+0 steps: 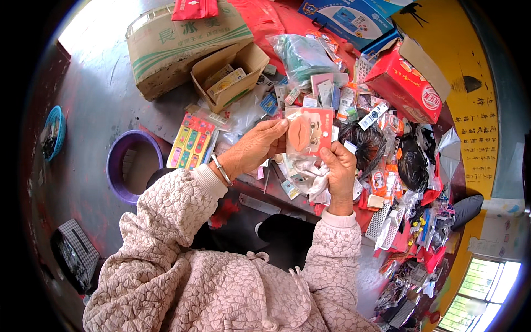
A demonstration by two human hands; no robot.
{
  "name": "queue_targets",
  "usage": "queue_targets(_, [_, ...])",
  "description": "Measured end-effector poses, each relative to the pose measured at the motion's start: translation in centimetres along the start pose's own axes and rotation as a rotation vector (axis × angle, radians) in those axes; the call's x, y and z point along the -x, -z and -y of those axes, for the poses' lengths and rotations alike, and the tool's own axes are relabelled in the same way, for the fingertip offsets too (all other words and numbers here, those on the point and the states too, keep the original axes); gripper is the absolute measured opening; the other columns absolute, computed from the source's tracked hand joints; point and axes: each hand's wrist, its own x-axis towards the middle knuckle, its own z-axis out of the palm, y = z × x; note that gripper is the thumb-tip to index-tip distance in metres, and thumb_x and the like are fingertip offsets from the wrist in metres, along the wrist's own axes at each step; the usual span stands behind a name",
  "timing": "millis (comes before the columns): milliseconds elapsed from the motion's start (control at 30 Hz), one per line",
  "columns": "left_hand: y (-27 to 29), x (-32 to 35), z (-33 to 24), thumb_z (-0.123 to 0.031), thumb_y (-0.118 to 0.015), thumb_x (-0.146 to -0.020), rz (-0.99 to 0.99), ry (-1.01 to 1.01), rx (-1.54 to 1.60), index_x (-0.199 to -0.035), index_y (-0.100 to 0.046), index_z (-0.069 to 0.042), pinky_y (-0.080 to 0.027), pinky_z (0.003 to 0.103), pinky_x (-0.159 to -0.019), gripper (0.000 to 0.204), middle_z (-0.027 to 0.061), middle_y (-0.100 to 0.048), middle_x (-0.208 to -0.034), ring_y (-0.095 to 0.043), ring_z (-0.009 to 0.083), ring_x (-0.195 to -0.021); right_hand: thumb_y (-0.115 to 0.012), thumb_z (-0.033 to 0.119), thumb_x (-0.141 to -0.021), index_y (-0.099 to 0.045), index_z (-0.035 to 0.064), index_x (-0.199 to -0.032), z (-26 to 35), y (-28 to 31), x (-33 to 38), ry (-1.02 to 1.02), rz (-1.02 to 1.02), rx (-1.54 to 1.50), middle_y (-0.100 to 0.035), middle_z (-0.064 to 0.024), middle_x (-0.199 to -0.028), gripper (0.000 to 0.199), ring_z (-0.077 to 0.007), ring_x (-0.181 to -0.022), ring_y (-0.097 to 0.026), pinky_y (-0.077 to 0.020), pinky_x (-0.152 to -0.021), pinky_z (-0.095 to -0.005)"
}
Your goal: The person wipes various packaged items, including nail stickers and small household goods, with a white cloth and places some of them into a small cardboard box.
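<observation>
Just above the middle of the frame, both hands hold up a small carded packet [310, 133]: a pink backing card under clear plastic, with a tan, oval item sealed at its left side. The left hand [255, 146] pinches the card's left edge, thumb and fingers closed on it, a metal bangle [222, 169] on the wrist. The right hand [338, 172] is curled shut below and to the right; its fingers grip the lower right corner of the same packet, along with a bunch of crumpled clear wrapping [311, 176] that hangs under it (whether that wrapping is part of the packet or a separate bag cannot be told).

The step in hand looks like inspection or sorting: one item lifted out of a heap and turned toward the eyes. A next move would seemingly call for one hand to let go while the other keeps its pinch, so the card does not slip.

Around the hands lies a dense spread of small packaged goods [381, 166]. In the upper left of the frame sit a large cardboard box [177, 44] and a smaller open carton [229, 74]; a red box [406, 80] is at upper right. A purple basin [119, 166] stands at left, with a colourful blister card [191, 143] beside it.
</observation>
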Motion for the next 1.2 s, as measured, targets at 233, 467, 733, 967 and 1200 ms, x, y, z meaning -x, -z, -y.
queue_targets(233, [0.5, -0.3, 0.7, -0.032, -0.038, -0.094, 0.028, 0.030, 0.143, -0.114, -0.048, -0.001, -0.044, 0.034, -0.089, 0.038, 0.0097, -0.056, -0.109, -0.056, 0.0187, -0.098, -0.059, 0.012, -0.082, -0.050, 0.0004, -0.067, 0.1, 0.2, 0.5, 0.183, -0.054, 0.368, -0.047, 0.0014, -0.056, 0.022, -0.0039, -0.054, -0.038, -0.0305, -0.048, -0.0221])
queue_targets(467, [2.0, -0.6, 0.9, -0.033, -0.044, -0.091, 0.201, -0.019, 0.317, -0.114, -0.048, -0.002, -0.044, 0.036, -0.089, 0.038, 0.0116, -0.056, -0.109, -0.055, 0.0201, -0.099, -0.059, 0.007, -0.079, -0.051, 0.0007, -0.067, 2.1, -2.1, 1.4, 0.463, -0.048, 0.706, -0.044, -0.0086, -0.057, 0.015, -0.0204, -0.046, -0.043, -0.0326, -0.045, -0.0301])
queue_targets(733, [1.2, -0.7, 0.7, -0.027, -0.051, -0.088, 0.058, -0.109, 0.193, -0.109, -0.050, -0.002, -0.045, 0.036, -0.087, 0.033, 0.0139, -0.056, -0.109, -0.056, 0.0200, -0.098, -0.061, 0.005, -0.076, -0.050, 0.0028, -0.065, 2.1, -2.5, 1.6, 0.600, -0.027, 0.853, -0.043, -0.0084, -0.056, 0.016, -0.0246, -0.045, -0.044, -0.0325, -0.042, -0.0336])
queue_targets(967, [1.8, -0.9, 0.6, -0.018, -0.051, -0.089, -0.080, -0.110, 0.177, -0.090, -0.054, -0.006, -0.052, 0.029, -0.072, 0.013, 0.0024, -0.061, -0.086, -0.061, 0.0115, -0.077, -0.059, 0.008, -0.079, -0.051, 0.0004, -0.066, 1.6, -1.9, 1.4, 0.371, -0.061, 0.661, -0.047, -0.0053, -0.056, 0.017, -0.0150, -0.046, -0.045, -0.0337, -0.043, -0.0291])
queue_targets(1200, [1.0, -0.6, 0.4, -0.020, -0.053, -0.088, -0.133, -0.071, 0.104, -0.084, -0.054, -0.008, -0.052, 0.023, -0.064, 0.013, -0.0001, -0.060, -0.080, -0.061, 0.0090, -0.069, -0.059, 0.014, -0.081, -0.053, 0.0043, -0.066, 0.6, -0.4, 0.9, -0.131, -0.023, -0.046, -0.050, 0.0029, -0.058, 0.019, -0.0036, -0.052, -0.047, -0.0407, -0.049, -0.0190])
